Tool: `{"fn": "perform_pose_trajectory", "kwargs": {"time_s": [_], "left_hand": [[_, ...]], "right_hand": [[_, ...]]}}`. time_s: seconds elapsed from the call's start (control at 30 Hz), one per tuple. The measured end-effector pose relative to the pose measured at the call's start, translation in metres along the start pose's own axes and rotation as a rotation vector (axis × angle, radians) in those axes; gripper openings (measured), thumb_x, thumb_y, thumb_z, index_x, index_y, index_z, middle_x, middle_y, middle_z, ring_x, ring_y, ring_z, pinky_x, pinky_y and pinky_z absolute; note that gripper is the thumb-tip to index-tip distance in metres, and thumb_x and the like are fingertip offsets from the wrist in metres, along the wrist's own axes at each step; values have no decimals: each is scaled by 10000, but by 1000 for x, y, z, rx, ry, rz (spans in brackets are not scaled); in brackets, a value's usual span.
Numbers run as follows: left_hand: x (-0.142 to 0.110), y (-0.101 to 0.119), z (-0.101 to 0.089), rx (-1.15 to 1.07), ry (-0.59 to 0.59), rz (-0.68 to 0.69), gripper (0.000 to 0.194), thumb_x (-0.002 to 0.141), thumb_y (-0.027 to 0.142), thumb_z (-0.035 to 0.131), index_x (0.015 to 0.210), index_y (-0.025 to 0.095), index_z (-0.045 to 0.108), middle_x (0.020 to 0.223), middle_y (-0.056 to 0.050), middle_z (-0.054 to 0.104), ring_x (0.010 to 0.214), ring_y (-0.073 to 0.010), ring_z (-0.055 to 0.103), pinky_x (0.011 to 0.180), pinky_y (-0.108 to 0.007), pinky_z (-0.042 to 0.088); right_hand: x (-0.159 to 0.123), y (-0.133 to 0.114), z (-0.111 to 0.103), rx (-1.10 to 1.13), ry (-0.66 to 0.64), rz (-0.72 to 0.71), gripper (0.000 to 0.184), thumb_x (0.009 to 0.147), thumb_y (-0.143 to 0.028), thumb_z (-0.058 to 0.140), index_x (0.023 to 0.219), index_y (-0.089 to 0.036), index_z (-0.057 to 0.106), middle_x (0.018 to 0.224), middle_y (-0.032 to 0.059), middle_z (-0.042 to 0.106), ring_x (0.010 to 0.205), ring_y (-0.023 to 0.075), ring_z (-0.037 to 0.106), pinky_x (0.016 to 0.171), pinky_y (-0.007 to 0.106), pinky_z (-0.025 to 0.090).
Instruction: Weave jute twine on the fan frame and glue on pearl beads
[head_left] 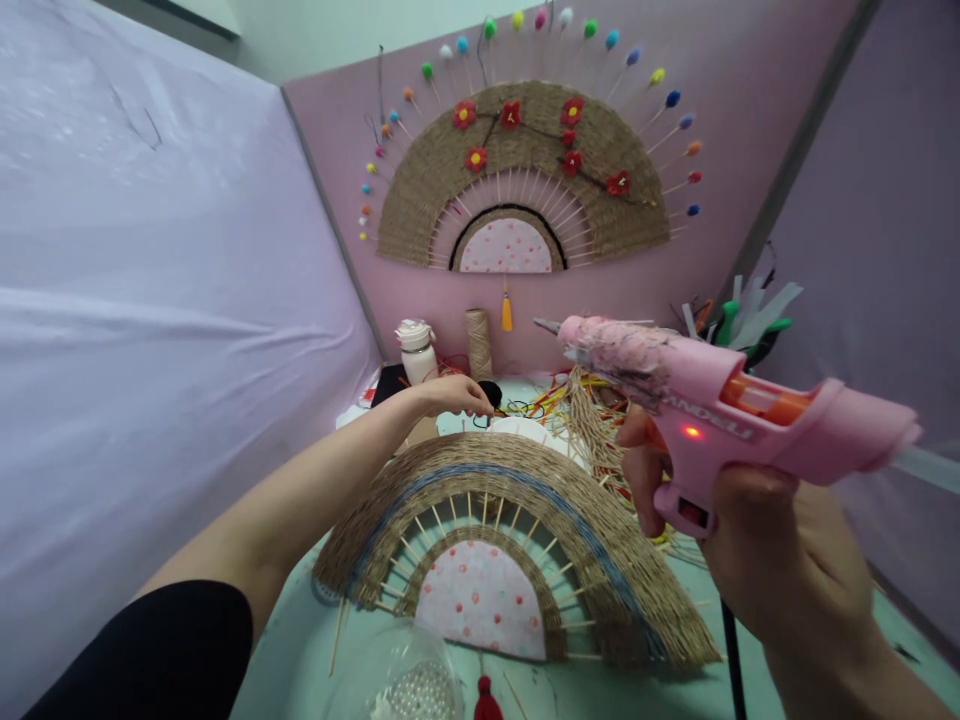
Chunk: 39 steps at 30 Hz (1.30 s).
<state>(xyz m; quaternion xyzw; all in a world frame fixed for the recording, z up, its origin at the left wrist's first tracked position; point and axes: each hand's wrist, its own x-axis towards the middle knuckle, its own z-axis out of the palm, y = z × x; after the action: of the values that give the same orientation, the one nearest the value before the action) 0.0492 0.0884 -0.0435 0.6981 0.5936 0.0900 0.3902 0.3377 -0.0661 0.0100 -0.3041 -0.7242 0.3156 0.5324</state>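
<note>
My right hand [787,560] is wrapped around the handle of a pink hot glue gun [690,385], its nozzle pointing left and a red light glowing on its side. Beyond the fan, my left hand [461,396] has its fingers pinched together beside a round black thing [490,393] and thin dark cord; what is between the fingertips is too small to tell. Below both hands lies a woven twine fan [480,458] with a blue band, thin wooden sticks and a dotted half-round centre [480,600]. A red tassel [486,698] hangs at its bottom edge.
A clear bowl of white pearls [420,692] stands at the front. At the back are a white bottle [417,352], a twine spool [478,342] and loose strands of twine [592,425]. A flower-decorated fan [420,190] hangs on the pink wall. Green-handled tools [726,325] stand at right.
</note>
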Motion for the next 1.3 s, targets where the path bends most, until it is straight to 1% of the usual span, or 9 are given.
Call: {"fn": "perform_pose_trajectory", "kwargs": {"time_s": [0.1, 0.2, 0.47, 0.6, 0.8, 0.97, 1.07, 1.2, 1.3], "left_hand": [[0, -1, 1, -2, -5, 15, 335, 630, 490, 659, 757, 187, 722, 652, 0, 599, 611, -111, 460, 542, -246, 310], [-2, 1, 3, 1, 0, 28, 368, 646, 528, 639, 751, 184, 718, 653, -3, 593, 608, -111, 454, 536, -246, 311], [-9, 8, 3, 27, 3, 29, 422, 666, 568, 603, 756, 173, 719, 735, -24, 647, 647, -117, 481, 565, -242, 335], [-9, 9, 3, 37, 14, 24, 438, 662, 588, 599, 758, 178, 722, 702, -16, 633, 625, -112, 470, 551, -239, 325], [-12, 9, 2, 21, 7, 27, 485, 647, 625, 598, 808, 187, 731, 725, -15, 633, 631, -112, 470, 549, -236, 326], [-16, 9, 3, 9, 14, 33, 499, 652, 631, 593, 827, 185, 732, 712, -9, 613, 629, -110, 460, 546, -237, 322], [-16, 7, 3, -15, 9, 38, 506, 647, 631, 598, 813, 171, 728, 689, -5, 594, 617, -108, 447, 545, -240, 321], [-19, 6, 1, -61, 43, 53, 493, 631, 610, 623, 804, 155, 708, 687, -5, 588, 613, -107, 444, 549, -244, 321], [-30, 8, -2, -92, 94, 58, 474, 652, 576, 625, 832, 143, 697, 700, -14, 589, 633, -115, 457, 555, -244, 323]], "right_hand": [[-3, 3, 0, -4, 1, 2, 568, 869, -644, 288, 702, -205, 607, 489, 0, 501, 408, 158, 458, 405, 286, 335], [-5, 5, -1, 12, -2, 23, 542, 870, -627, 308, 694, -208, 602, 470, -11, 468, 397, 157, 437, 399, 284, 313], [-7, 8, -1, -34, -4, 15, 585, 876, -624, 267, 536, -211, 506, 459, -5, 431, 393, 153, 418, 395, 282, 314], [-8, 8, -2, -31, -22, 39, 601, 852, -666, 261, 540, -213, 502, 448, -10, 404, 383, 156, 401, 391, 287, 303], [-9, 10, 0, -5, 4, 44, 579, 863, -637, 282, 548, -214, 520, 450, -5, 424, 389, 158, 404, 400, 289, 295], [-7, 8, 1, 22, 1, 37, 572, 854, -661, 285, 685, -203, 584, 485, 3, 480, 408, 162, 435, 399, 285, 322], [-8, 8, 1, 13, 7, 45, 569, 858, -657, 277, 739, -206, 602, 477, -8, 456, 397, 159, 413, 397, 287, 310], [-8, 9, 0, 7, 7, 28, 563, 860, -645, 283, 672, -219, 600, 454, -11, 432, 388, 167, 404, 403, 301, 289], [-8, 8, 0, 34, 18, 11, 542, 863, -624, 308, 654, -220, 603, 465, 0, 460, 406, 177, 438, 412, 312, 313]]}}
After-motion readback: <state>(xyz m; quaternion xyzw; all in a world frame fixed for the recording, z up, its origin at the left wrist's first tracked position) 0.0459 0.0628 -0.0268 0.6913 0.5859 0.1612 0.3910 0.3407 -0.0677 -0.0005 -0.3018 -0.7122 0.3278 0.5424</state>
